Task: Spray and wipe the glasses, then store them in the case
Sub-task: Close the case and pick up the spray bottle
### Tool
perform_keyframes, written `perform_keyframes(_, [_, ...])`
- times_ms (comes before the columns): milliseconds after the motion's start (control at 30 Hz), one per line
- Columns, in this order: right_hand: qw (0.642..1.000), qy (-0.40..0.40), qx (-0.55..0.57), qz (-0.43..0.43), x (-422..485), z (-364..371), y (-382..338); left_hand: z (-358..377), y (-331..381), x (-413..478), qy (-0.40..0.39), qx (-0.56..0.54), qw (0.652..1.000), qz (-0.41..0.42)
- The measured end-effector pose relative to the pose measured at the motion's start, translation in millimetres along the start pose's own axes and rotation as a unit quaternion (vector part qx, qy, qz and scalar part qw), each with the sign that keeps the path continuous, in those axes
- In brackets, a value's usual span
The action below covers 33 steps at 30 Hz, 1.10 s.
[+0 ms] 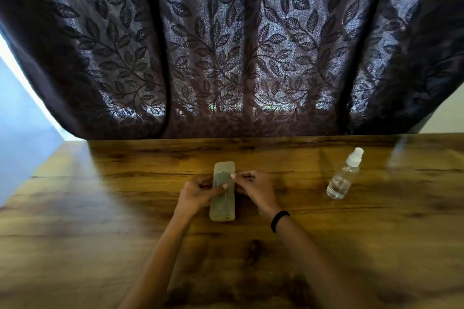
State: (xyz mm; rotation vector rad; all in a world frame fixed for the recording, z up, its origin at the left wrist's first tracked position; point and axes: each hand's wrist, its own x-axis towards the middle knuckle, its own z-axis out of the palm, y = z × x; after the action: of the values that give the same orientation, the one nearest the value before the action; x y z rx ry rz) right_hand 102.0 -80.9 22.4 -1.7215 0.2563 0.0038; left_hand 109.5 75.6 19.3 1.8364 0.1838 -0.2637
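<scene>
A pale, translucent glasses case lies lengthwise on the wooden table, its lid down. My left hand grips its left side with the thumb across the top. My right hand holds its right edge, fingertips on the lid. Something dark shows faintly through the case; I cannot tell what it is. The glasses themselves are not visible. A clear spray bottle with a white cap stands to the right, apart from both hands.
A dark leaf-patterned curtain hangs along the table's far edge. The table's left edge runs diagonally at the left, with a bright floor beyond. A black band sits on my right wrist.
</scene>
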Motion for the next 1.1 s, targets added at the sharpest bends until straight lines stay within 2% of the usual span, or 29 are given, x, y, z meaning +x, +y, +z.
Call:
perform_keyframes(133, [1.000, 0.009, 0.027, 0.008, -5, -7, -5, -5, 3, -2, 0.004, 0.001, 1.000, 0.003])
perform_keyframes(233, [0.999, 0.023, 0.040, 0.013, -13, -18, -10, -8, 9, -4, 0.040, 0.023, 0.999, 0.015])
perform_keyframes(367, [0.996, 0.064, 0.030, -0.052, -27, -45, -24, -4, 24, -9, 0.086, 0.105, 0.989, 0.054])
perform_keyframes(433, [0.988, 0.105, 0.021, -0.111, -34, -62, -35, 6, 34, -14, 0.112, 0.163, 0.975, 0.103])
perform_keyframes(533, [0.965, 0.198, 0.020, -0.170, -41, -90, -51, 33, 50, -20, 0.120, 0.186, 0.945, 0.242])
perform_keyframes(600, [0.941, 0.268, 0.034, -0.201, -43, -108, -58, 59, 62, -23, 0.082, 0.181, 0.933, 0.300])
perform_keyframes(667, [0.917, 0.329, 0.059, -0.216, -45, -124, -59, 87, 72, -25, 0.007, 0.152, 0.937, 0.316])
perform_keyframes(800, [0.890, 0.405, 0.109, -0.180, -43, -150, -44, 137, 87, -31, -0.196, 0.012, 0.960, 0.198])
perform_keyframes(900, [0.897, 0.400, 0.100, -0.158, -43, -158, -28, 162, 91, -34, -0.274, -0.035, 0.955, 0.109])
perform_keyframes(967, [0.914, 0.367, 0.106, -0.138, -43, -159, -19, 174, 92, -32, -0.307, -0.023, 0.947, 0.090])
perform_keyframes(1100, [0.932, 0.327, 0.105, -0.113, -41, -152, -9, 187, 95, -33, -0.311, -0.037, 0.947, 0.076])
